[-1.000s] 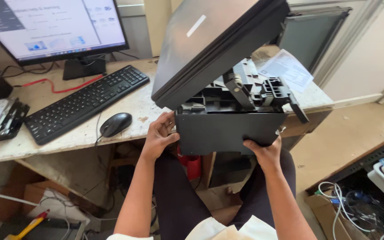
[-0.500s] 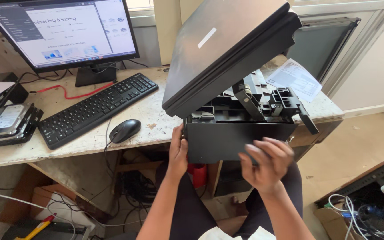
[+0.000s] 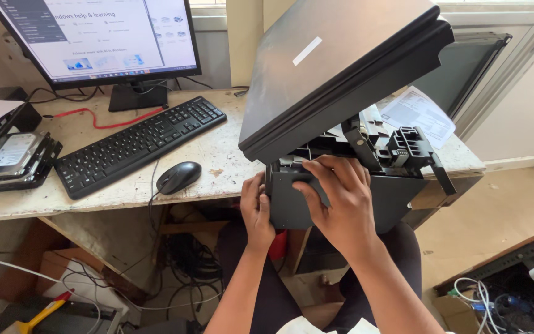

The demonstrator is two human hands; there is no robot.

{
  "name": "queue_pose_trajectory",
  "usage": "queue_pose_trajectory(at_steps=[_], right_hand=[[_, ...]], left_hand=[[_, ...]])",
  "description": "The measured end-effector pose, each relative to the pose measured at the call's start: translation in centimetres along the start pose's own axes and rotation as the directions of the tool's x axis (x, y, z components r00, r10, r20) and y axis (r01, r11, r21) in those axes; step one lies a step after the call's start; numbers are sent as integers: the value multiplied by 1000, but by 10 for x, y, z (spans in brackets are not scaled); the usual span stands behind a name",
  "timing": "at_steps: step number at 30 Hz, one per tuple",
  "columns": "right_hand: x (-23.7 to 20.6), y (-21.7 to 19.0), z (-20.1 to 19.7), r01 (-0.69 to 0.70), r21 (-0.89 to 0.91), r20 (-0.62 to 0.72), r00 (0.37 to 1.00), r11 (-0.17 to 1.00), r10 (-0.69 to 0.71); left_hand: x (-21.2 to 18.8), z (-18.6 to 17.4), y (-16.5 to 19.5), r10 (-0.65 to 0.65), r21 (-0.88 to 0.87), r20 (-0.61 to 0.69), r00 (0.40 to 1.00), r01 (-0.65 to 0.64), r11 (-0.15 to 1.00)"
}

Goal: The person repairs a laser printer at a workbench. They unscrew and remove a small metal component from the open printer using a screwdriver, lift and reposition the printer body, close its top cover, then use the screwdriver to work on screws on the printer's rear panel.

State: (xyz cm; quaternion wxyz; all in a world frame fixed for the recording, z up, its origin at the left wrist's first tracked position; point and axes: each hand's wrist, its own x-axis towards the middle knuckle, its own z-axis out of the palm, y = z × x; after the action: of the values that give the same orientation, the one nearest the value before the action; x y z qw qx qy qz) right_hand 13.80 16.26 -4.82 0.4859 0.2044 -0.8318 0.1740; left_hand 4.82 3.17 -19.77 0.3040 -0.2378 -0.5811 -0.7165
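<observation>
A black printer (image 3: 397, 198) rests on my lap against the desk edge, with its big flat lid (image 3: 341, 68) raised and tilted back. Grey plastic mechanism parts (image 3: 397, 145) show under the lid. My left hand (image 3: 256, 209) grips the printer's left front corner. My right hand (image 3: 338, 196) lies over the top front edge of the body, fingers reaching into the opening below the lid.
A worn white desk (image 3: 125, 192) carries a black keyboard (image 3: 137, 142), a black mouse (image 3: 178, 176), a lit monitor (image 3: 100, 37), a red cable (image 3: 103, 120) and hard drives (image 3: 7, 158) at the left. Printed paper (image 3: 418, 114) lies behind the printer. Cables and boxes sit on the floor.
My right hand left the printer's right front corner, lifted, and came down on the top front edge near the opening. My left hand stayed at the left corner. The view moved closer.
</observation>
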Motion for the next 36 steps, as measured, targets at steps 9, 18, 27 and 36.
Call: queue_pose_trajectory(at_steps=[9, 18, 27, 36], right_hand=[[2, -1, -1, -102, -47, 159, 981, 994, 109], [1, -5, 1, -90, -54, 133, 986, 994, 97], [-1, -3, 2, -58, -70, 121, 990, 996, 66], [-73, 44, 8, 129, 95, -391, 917, 987, -82]], left_hand=[[-3, 0, -3, 8, -22, 4, 1000, -8, 1000], [-3, -2, -1, 15, 51, 26, 1000, -16, 999], [-6, 0, -4, 6, 43, 15, 1000, -6, 999], [-4, -4, -12, -4, 23, 63, 998, 3, 1000]])
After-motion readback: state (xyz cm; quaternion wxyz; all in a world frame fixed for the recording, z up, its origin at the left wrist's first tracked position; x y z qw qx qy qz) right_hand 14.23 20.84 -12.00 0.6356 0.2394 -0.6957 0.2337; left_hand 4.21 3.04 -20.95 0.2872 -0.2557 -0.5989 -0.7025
